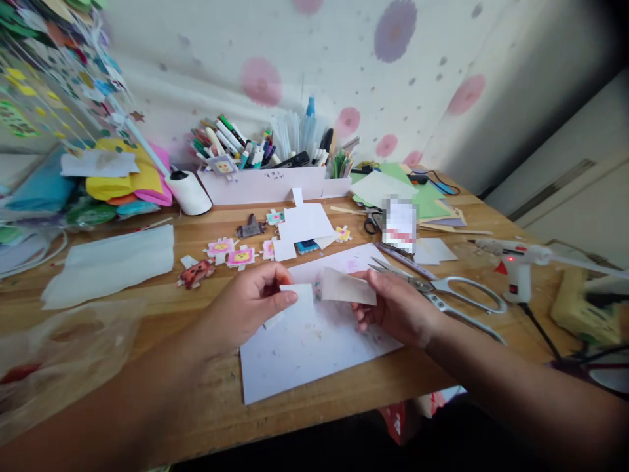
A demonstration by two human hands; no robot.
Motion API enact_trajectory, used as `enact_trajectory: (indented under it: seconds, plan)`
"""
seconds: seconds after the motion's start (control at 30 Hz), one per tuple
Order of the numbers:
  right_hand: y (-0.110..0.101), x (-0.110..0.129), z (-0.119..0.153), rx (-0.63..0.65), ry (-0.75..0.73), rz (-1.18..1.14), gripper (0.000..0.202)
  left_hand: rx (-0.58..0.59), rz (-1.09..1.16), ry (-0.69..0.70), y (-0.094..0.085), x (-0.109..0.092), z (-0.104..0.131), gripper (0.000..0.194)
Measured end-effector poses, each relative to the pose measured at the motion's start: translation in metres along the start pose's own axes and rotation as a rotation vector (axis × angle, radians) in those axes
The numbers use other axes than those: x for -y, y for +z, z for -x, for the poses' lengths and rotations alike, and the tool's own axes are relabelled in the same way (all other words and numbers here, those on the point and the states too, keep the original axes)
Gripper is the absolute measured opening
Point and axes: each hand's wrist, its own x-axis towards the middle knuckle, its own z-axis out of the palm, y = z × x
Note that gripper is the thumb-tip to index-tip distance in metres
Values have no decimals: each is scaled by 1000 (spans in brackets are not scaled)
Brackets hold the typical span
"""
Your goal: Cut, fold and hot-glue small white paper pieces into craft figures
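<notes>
Between thumb and fingers, my left hand (263,298) pinches a small white paper piece (302,303). A cream paper strip (346,287), slightly curved, is held by my right hand (388,305). The two pieces are close together, with a narrow gap between them. Both hands are above a large white sheet (285,360) with faint marks, lying on the wooden table (206,406). Large silver scissors (442,295) lie just right of my right hand.
A glue gun (515,262) with a red light stands at the right. Small decorated paper pieces (240,256) lie behind my left hand. A pen box (260,185) lines the back, beside a white thread spool (190,193). White sheets (113,262) lie left.
</notes>
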Motion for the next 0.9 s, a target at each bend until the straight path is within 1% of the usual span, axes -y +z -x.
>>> enact_trajectory:
  seconds: [0.07, 0.13, 0.23, 0.3, 0.37, 0.47, 0.53, 0.6, 0.7, 0.8, 0.9]
  plan:
    - [4, -2, 1, 12, -3, 100, 31, 45, 41, -22, 7, -1, 1, 20]
    - [9, -2, 1, -12, 6, 207, 25, 45, 37, -1, 10, 1, 1, 20]
    - [20, -2, 1, -18, 9, 306, 23, -6, -32, 127, 9, 3, 3, 16]
    - [27, -2, 1, 5, 7, 373, 25, -11, -50, 188, 9, 3, 5, 14]
    - [33, -1, 1, 36, 10, 469, 26, 38, -33, 195, 10, 2, 7, 12]
    - [39, 1, 0, 69, 30, 618, 27, 120, 2, 167, 13, -1, 10, 10]
    - [42, 4, 0, 76, 18, 698, 26, 138, -2, 143, 16, -2, 10, 10]
    - [43, 8, 1, 38, -29, 805, 24, 132, -23, 116, 17, -2, 11, 11]
    - [44, 14, 2, -34, -141, 941, 24, 125, -9, 69, 16, 0, 10, 14]
    - [43, 17, 5, -53, -245, 922, 23, 136, 20, 56, 16, 1, 10, 15]
    - [41, 13, 7, -52, -281, 891, 22, 156, 21, 68, 17, 0, 11, 14]
